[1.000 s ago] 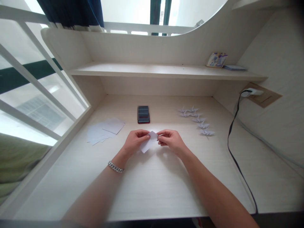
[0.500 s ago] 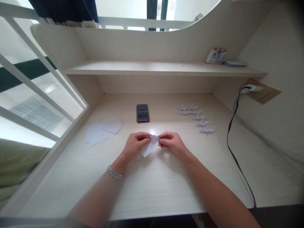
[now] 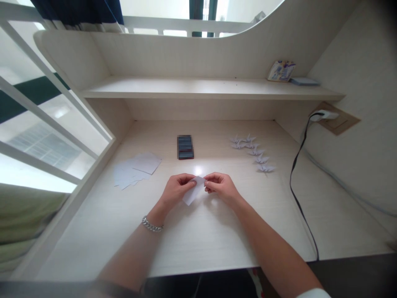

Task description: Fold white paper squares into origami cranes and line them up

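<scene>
Between my hands, just above the desk, is a small folded piece of white paper [image 3: 192, 193]. My left hand [image 3: 177, 189] pinches its upper left edge, thumb on top. At its right corner, my right hand [image 3: 221, 185] grips the paper between thumb and fingertips. The fold layers are too small to make out. Several white origami cranes [image 3: 259, 159] stand in a bent row to the right, beyond my right hand. Loose square paper sheets [image 3: 145, 163] lie overlapping to the left.
A dark phone-like object [image 3: 185, 147], its face pixelated, lies behind my hands. On the right, a black cable [image 3: 294, 178] runs from a wall socket [image 3: 341, 120] down over the desk edge. A shelf [image 3: 186, 87] above holds a small patterned packet [image 3: 281, 71].
The whole view has shifted slightly. Both hands keep their pinch on the paper, whose right corner sits a little closer to my left hand.
</scene>
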The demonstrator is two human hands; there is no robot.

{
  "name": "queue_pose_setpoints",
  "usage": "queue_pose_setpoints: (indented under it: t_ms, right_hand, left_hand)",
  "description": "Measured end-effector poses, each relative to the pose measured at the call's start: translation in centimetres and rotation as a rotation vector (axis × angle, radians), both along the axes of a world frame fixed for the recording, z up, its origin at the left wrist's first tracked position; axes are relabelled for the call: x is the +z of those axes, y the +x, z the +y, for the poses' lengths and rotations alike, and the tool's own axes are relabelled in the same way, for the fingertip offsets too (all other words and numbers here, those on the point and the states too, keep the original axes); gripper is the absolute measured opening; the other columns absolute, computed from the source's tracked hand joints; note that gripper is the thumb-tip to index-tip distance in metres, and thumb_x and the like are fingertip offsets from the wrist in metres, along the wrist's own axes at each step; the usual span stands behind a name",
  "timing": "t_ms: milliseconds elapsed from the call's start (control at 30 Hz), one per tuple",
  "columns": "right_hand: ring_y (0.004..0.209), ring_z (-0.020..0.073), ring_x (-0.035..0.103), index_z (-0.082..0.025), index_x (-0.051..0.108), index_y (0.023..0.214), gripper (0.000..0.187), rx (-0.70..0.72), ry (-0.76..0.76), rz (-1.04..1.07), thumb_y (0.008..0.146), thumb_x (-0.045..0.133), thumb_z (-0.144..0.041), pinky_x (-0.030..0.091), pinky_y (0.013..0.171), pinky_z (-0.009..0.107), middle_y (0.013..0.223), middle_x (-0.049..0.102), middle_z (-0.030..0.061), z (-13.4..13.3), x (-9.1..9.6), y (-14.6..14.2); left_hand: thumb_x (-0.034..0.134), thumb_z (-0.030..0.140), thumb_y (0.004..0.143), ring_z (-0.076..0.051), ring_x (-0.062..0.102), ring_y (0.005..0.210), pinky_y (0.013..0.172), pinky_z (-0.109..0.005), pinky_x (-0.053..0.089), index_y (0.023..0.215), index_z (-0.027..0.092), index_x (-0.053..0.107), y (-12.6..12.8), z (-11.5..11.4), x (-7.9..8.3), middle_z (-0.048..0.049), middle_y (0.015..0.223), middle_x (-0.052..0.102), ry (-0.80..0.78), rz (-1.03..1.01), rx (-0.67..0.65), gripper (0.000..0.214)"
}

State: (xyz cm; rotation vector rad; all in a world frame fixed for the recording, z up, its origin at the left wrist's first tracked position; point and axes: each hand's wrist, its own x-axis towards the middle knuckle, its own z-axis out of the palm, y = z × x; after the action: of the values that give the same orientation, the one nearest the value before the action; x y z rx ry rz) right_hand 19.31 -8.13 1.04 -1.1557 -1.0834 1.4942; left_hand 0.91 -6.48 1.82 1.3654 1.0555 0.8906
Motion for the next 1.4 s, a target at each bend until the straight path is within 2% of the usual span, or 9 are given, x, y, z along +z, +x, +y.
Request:
queue_pose_setpoints:
  t_ms: [167, 367, 533, 933, 1033, 1267, 1400]
  right_hand:
    - [0.056, 0.0121, 0.059, -0.014, 0.066, 0.08, 0.023, -0.001, -0.058, 0.001, 0.063, 0.07, -0.029, 0.048, 0.053, 0.025, 0.064, 0.064, 0.0023, -0.1, 1.2, -0.3]
    - [0.057, 0.0129, 0.06, -0.016, 0.066, 0.079, 0.02, -0.016, -0.03, 0.029, 0.065, 0.069, -0.03, 0.048, 0.055, 0.026, 0.063, 0.064, 0.0021, 0.1, 3.3, -0.7]
    - [0.057, 0.0129, 0.06, -0.016, 0.065, 0.079, 0.017, -0.001, -0.021, 0.033, 0.066, 0.069, -0.027, 0.047, 0.055, 0.026, 0.064, 0.065, 0.0022, 0.1, 4.3, -0.7]
    - [0.059, 0.0137, 0.06, -0.016, 0.066, 0.079, 0.016, 0.026, -0.038, 0.009, 0.066, 0.068, -0.025, 0.047, 0.056, 0.026, 0.063, 0.065, 0.0021, -0.8, 6.3, -0.9]
    - [0.058, 0.0141, 0.06, -0.016, 0.066, 0.078, 0.015, 0.044, -0.039, -0.012, 0.065, 0.068, -0.024, 0.048, 0.055, 0.027, 0.062, 0.065, 0.002, -0.7, 6.5, -1.0]
    - [0.054, 0.0142, 0.06, -0.016, 0.067, 0.075, 0.015, -0.02, -0.03, 0.015, 0.064, 0.069, -0.025, 0.047, 0.051, 0.027, 0.058, 0.064, 0.0017, -0.9, 6.6, -1.6]
    - [0.056, 0.0142, 0.061, -0.016, 0.067, 0.078, 0.017, 0.02, -0.03, 0.019, 0.065, 0.069, -0.027, 0.048, 0.053, 0.027, 0.061, 0.065, 0.0025, -1.0, 6.7, -1.4]
  left_hand:
    - [0.064, 0.033, 0.07, -0.018, 0.062, 0.074, 0.063, -0.026, 0.045, 0.09, 0.013, 0.069, -0.2, 0.5, 1.8, -0.009, 0.086, 0.07, -0.058, 0.019, -0.022, 0.029]
    - [0.063, 0.031, 0.07, -0.016, 0.061, 0.069, 0.059, -0.024, 0.044, 0.087, 0.014, 0.07, -0.5, 1.1, 4.6, -0.0068, 0.08, 0.07, -0.089, 0.04, -0.029, 0.025]
    - [0.063, 0.03, 0.07, -0.015, 0.06, 0.068, 0.059, -0.024, 0.043, 0.086, 0.014, 0.07, -0.5, 0.9, 5.9, -0.0061, 0.078, 0.069, -0.081, 0.053, -0.02, 0.023]
    - [0.063, 0.033, 0.071, -0.017, 0.06, 0.07, 0.059, -0.025, 0.044, 0.089, 0.014, 0.07, -0.9, -0.4, 6.8, -0.0082, 0.082, 0.07, -0.101, 0.041, -0.037, 0.027]
    - [0.063, 0.034, 0.071, -0.017, 0.061, 0.069, 0.059, -0.025, 0.045, 0.087, 0.014, 0.07, -1.2, -0.3, 7.2, -0.0082, 0.081, 0.07, -0.097, 0.056, -0.039, 0.027]
    - [0.063, 0.035, 0.071, -0.019, 0.062, 0.073, 0.061, -0.026, 0.046, 0.09, 0.013, 0.07, -1.6, -0.5, 7.9, -0.0094, 0.086, 0.07, -0.054, 0.08, -0.025, 0.029]
    - [0.063, 0.034, 0.072, -0.018, 0.062, 0.074, 0.062, -0.025, 0.046, 0.09, 0.014, 0.07, -1.6, -0.7, 7.8, -0.0087, 0.086, 0.07, -0.05, 0.099, -0.023, 0.028]
